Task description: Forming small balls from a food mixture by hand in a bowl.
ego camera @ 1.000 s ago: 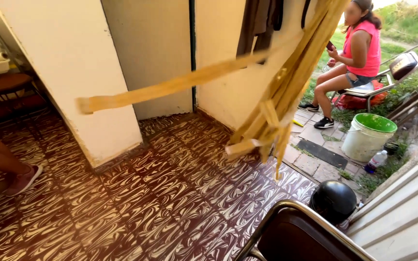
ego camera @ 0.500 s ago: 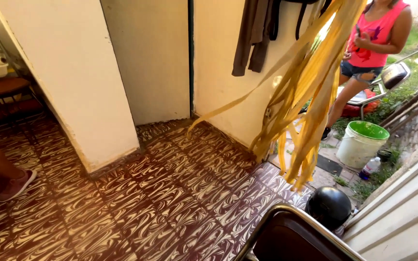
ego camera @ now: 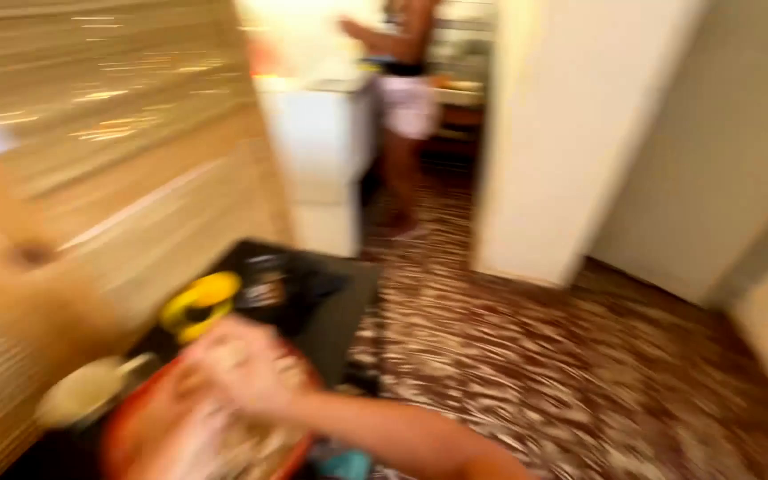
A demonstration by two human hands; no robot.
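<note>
One hand (ego camera: 246,364) shows clearly through the heavy blur: an arm comes in from the lower right and the hand lies over a reddish-orange bowl (ego camera: 135,436) holding something pale. Whether those fingers are spread or pinching anything, I cannot tell; which hand it is, I cannot tell either. Beside the bowl, on a dark surface (ego camera: 340,311), sits a yellow round object (ego camera: 199,304). Farther off, another person (ego camera: 406,98) stands by a white counter (ego camera: 322,151).
</note>
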